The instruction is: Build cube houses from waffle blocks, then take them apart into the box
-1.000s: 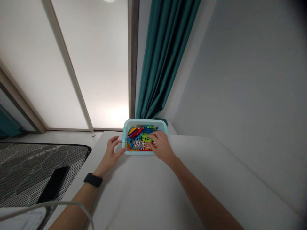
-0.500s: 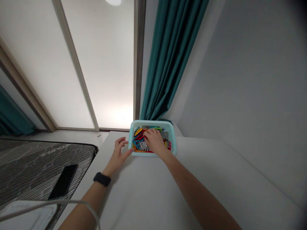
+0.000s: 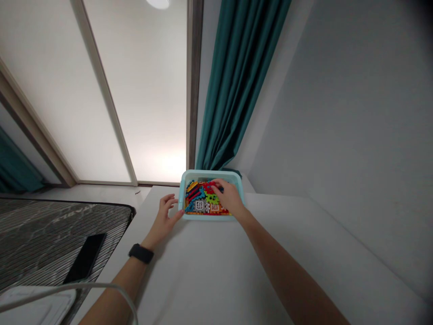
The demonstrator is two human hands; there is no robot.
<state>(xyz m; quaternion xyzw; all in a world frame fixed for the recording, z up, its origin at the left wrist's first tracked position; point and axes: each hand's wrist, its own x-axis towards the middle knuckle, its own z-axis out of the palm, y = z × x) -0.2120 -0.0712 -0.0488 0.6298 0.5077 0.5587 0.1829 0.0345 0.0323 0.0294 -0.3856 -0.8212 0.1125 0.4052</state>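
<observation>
From the head camera, a shallow aqua plastic tray (image 3: pixel 211 174) sits at the far end of the white table (image 3: pixel 203 275), close against the foot of a teal curtain (image 3: pixel 233 90), and it is packed with interlocking plastic building pieces (image 3: pixel 199 196) in red, blue, yellow, orange and green, among them a white grid-patterned piece (image 3: pixel 200 206) near the front. The right hand (image 3: pixel 230 197) reaches over the tray's far half and hangs down onto the pile, its fingers (image 3: pixel 216 183) curved and slightly apart with the tips among the red and blue pieces beside a lime-green piece (image 3: pixel 212 197) (whether they are clamped on one piece, the hand itself hides). The left hand (image 3: pixel 164 215) stays outside the tray at its left wall, fingers spread apart, with the thumb reaching to the tray's front-left corner; a black wristwatch (image 3: pixel 141 253) circles that wrist. Left of the table lies a striped dark mat (image 3: pixel 43 239) with a black smartphone (image 3: pixel 84 258) on it, and a white cable (image 3: pixel 77 285) arcs across the lower left over a white flat object (image 3: pixel 34 307). Behind the tray stands a tall frosted glass panel (image 3: pixel 135 90) in a dark frame, with a grey wall (image 3: pixel 338 113) to the right.
</observation>
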